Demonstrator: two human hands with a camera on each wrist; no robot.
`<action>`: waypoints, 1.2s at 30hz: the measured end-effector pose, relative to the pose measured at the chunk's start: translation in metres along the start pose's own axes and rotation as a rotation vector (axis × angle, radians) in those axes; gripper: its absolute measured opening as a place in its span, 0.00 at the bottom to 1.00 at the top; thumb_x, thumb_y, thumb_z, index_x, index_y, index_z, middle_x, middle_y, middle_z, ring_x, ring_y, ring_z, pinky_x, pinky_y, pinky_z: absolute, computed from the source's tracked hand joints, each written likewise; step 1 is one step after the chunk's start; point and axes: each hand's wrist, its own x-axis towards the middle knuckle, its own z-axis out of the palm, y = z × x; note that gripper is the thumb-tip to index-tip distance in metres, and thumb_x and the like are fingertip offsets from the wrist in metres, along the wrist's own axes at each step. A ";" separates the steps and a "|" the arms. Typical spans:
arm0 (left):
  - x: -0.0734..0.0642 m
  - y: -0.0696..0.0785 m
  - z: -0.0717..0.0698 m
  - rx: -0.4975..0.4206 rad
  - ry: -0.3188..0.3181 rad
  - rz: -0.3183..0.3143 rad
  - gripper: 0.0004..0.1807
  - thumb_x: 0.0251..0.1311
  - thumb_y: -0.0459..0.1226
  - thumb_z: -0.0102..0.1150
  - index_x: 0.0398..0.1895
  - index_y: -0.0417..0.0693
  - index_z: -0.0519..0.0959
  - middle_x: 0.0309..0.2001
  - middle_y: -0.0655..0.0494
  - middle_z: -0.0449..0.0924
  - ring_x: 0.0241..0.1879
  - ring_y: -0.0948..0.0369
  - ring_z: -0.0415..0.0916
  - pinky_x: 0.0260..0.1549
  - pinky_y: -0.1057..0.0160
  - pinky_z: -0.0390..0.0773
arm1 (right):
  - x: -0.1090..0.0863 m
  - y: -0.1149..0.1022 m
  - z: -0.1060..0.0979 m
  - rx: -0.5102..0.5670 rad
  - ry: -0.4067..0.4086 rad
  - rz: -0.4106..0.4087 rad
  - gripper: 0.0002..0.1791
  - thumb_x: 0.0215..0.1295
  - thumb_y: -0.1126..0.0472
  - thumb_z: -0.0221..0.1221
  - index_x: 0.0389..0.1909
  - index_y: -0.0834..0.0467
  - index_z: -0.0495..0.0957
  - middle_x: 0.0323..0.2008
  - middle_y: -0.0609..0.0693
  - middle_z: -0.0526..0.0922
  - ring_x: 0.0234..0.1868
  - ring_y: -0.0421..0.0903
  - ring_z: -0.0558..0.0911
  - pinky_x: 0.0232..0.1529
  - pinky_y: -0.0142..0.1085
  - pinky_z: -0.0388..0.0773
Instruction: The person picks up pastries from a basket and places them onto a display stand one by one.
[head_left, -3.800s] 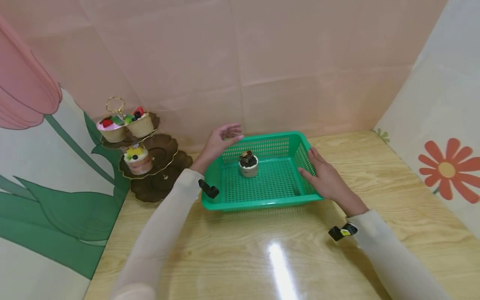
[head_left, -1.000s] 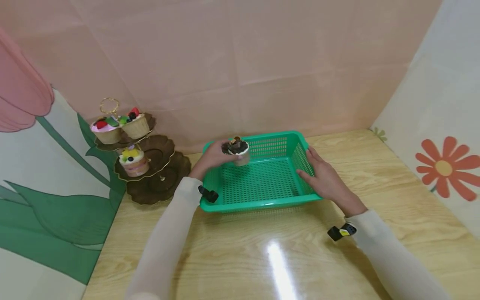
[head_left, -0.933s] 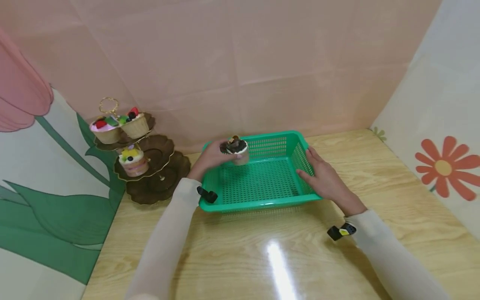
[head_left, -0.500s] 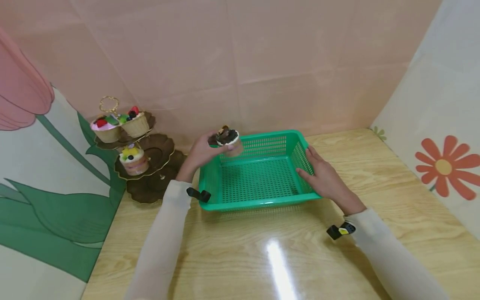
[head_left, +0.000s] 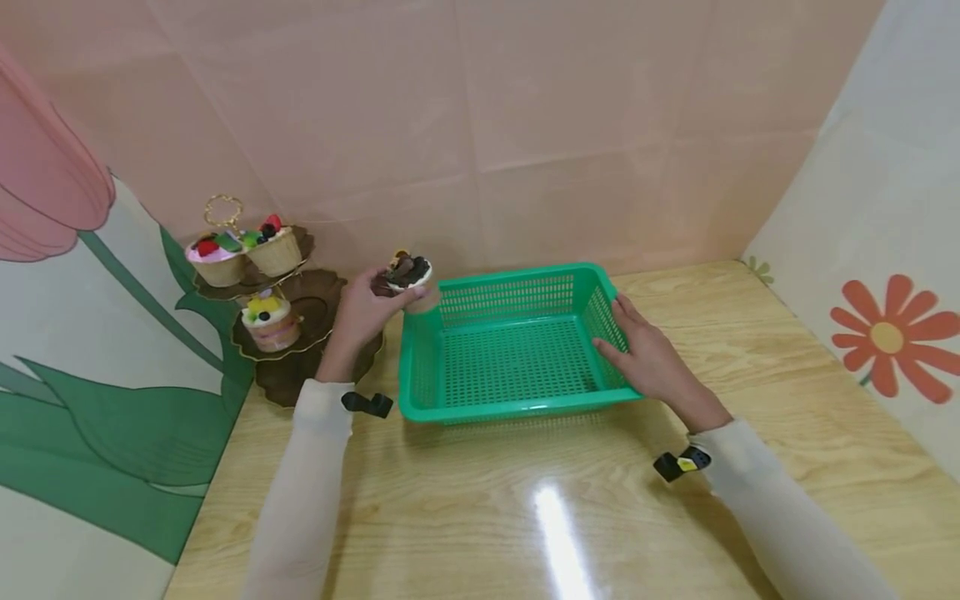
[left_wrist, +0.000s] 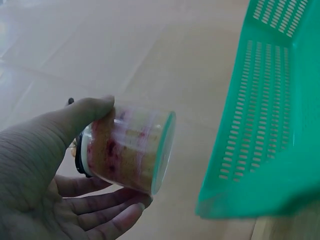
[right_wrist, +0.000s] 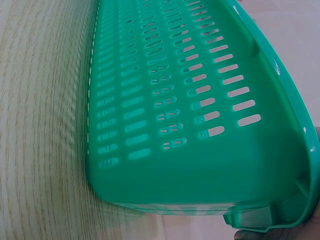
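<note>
My left hand (head_left: 362, 312) grips a chocolate-topped cake cup (head_left: 422, 297) above the left end of a green plastic basket (head_left: 525, 408). In the left wrist view, the clear cup (left_wrist: 132, 147) shows sponge layers with red streaks, its base towards the basket; the thumb lies along one side and the fingers curl under the other. My right hand (head_left: 652, 360) holds the basket's right end, thumb over the inner side and fingers outside the rim. The right wrist view is mostly filled by the basket's slotted wall (right_wrist: 200, 165); only a sliver of that hand shows there.
A tiered brown cake stand (head_left: 318, 304) with a gold ring handle is left of the basket. Its upper tier bears two fruit-topped cupcakes (head_left: 276, 252), its middle tier one layered cake cup (head_left: 272, 327). The wooden table (head_left: 465, 500) meets a pink backdrop behind.
Earlier the cake cup stood inside the basket; my left hand took it, lifted it and has moved it left past the basket's back left corner. My right hand has stayed on the basket's end.
</note>
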 end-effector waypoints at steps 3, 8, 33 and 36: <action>-0.006 -0.004 -0.004 0.037 0.052 -0.001 0.43 0.55 0.59 0.72 0.65 0.40 0.74 0.50 0.45 0.83 0.47 0.51 0.83 0.44 0.51 0.81 | 0.000 0.000 0.000 -0.001 0.003 0.000 0.44 0.78 0.48 0.53 0.77 0.74 0.45 0.79 0.67 0.40 0.76 0.71 0.50 0.70 0.65 0.53; -0.015 -0.010 -0.013 0.039 0.124 -0.003 0.41 0.55 0.59 0.72 0.64 0.41 0.75 0.49 0.46 0.83 0.46 0.51 0.82 0.45 0.53 0.80 | 0.000 0.000 0.000 -0.005 0.006 -0.004 0.44 0.78 0.49 0.53 0.76 0.74 0.46 0.79 0.67 0.40 0.76 0.71 0.50 0.70 0.65 0.53; -0.042 -0.040 -0.044 0.008 0.460 -0.139 0.34 0.53 0.60 0.73 0.48 0.39 0.81 0.36 0.50 0.80 0.33 0.60 0.75 0.30 0.68 0.72 | 0.000 0.003 0.002 -0.011 0.005 -0.009 0.44 0.78 0.47 0.52 0.77 0.73 0.45 0.79 0.67 0.40 0.75 0.72 0.51 0.69 0.66 0.54; -0.044 -0.041 -0.045 0.047 0.489 -0.157 0.34 0.52 0.62 0.73 0.43 0.40 0.80 0.34 0.50 0.79 0.31 0.59 0.74 0.29 0.66 0.72 | 0.000 0.004 0.002 -0.010 0.008 -0.012 0.44 0.78 0.47 0.52 0.77 0.74 0.45 0.79 0.67 0.40 0.75 0.72 0.51 0.69 0.66 0.54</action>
